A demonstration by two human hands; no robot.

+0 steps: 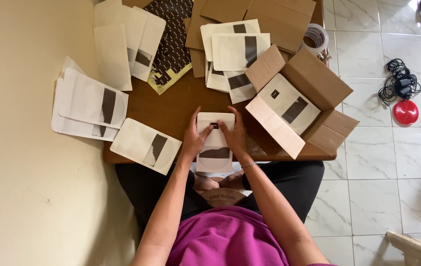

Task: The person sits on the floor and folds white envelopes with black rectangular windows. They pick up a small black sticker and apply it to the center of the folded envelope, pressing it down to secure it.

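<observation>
A white paper pouch (pixel 215 148) with a dark window strip lies on the near edge of the brown wooden table (pixel 176 108). My left hand (pixel 193 138) presses on its left upper side, thumb near a small dark label at the top. My right hand (pixel 234 134), with a thin bracelet on the wrist, grips the right upper side. Both hands rest on the pouch's top part. To the right stands an open cardboard box (pixel 305 98) with a similar pouch (pixel 289 106) lying inside.
Stacks of white pouches lie at the left (pixel 90 103), front left (pixel 145 145), back left (pixel 122 44) and back middle (pixel 235 49). Flat cardboard sheets (pixel 269 17) and a tape roll (pixel 315 38) sit at the back. On the tiled floor lie black cables (pixel 400 81) and a red lid (pixel 406 112).
</observation>
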